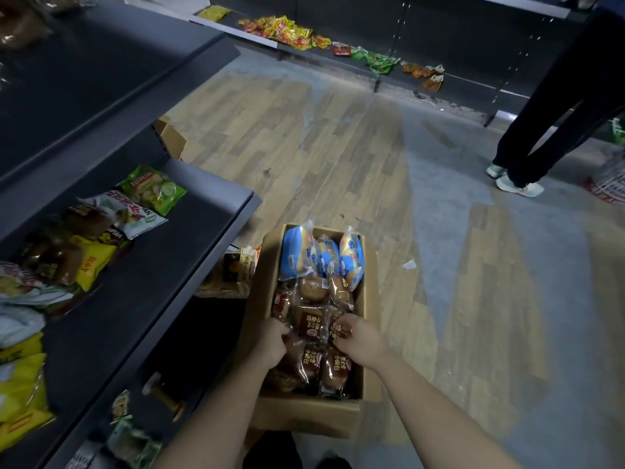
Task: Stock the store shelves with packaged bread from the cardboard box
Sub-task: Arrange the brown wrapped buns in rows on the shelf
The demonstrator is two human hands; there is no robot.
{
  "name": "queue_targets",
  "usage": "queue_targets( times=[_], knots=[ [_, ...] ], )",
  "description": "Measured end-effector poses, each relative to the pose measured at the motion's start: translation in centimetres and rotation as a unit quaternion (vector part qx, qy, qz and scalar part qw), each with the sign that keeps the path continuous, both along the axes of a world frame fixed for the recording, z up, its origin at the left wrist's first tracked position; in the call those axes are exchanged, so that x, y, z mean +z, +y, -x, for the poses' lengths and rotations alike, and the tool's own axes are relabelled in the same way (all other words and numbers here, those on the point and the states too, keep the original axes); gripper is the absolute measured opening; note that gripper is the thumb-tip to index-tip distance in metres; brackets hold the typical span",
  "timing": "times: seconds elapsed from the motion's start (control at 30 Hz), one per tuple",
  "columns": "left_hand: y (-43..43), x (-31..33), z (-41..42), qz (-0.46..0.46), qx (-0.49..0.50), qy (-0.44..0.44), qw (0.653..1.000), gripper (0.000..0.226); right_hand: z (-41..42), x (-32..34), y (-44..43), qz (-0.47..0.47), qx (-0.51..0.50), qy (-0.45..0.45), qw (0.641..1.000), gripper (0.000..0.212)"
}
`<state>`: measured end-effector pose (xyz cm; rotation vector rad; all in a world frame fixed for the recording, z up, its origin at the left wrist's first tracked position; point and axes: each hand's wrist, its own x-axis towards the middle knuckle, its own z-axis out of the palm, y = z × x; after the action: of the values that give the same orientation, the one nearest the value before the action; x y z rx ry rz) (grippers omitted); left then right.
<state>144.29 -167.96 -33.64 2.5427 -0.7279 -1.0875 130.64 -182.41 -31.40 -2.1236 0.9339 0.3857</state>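
Note:
An open cardboard box (pixel 370 292) stands on the floor below me, full of packaged bread. Brown bread packs (pixel 309 324) fill its near and middle part, and three blue-and-white bread packs (pixel 297 255) stand at its far end. Both my hands are inside the box. My left hand (pixel 272 341) grips the left edge of a brown pack. My right hand (pixel 358 336) pinches a brown pack (pixel 338 330) on the right side. The dark store shelves (pixel 189 231) rise to my left.
The middle shelf holds green, white and yellow snack bags (pixel 148 191). A smaller box (pixel 236 265) sits under the shelf beside the bread box. Another person's legs (pixel 541 130) stand at the far right. A far shelf (pixel 338 59) carries scattered snack packets. Wooden floor lies between.

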Motion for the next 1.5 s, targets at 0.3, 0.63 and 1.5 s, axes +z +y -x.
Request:
queue_targets(
  times=[0.3, 0.63, 1.5],
  knots=[
    [-2.3, 8.6, -1.2, 0.089, -0.008, -0.053, 0.995, 0.023, -1.0, 6.2, -0.9, -0.046, -0.021, -0.041, 0.998, 0.051],
    [-6.3, 18.2, -3.2, 0.173, -0.001, -0.075, 0.982, 0.027, -2.1, 14.5, -3.5, -0.223, -0.145, -0.153, 0.952, 0.063],
    [-9.3, 22.3, -5.0, 0.321, 0.060, 0.182, 0.928, 0.051, -3.9, 20.7, -6.3, -0.179, -0.102, -0.142, 0.968, 0.050]
  ],
)
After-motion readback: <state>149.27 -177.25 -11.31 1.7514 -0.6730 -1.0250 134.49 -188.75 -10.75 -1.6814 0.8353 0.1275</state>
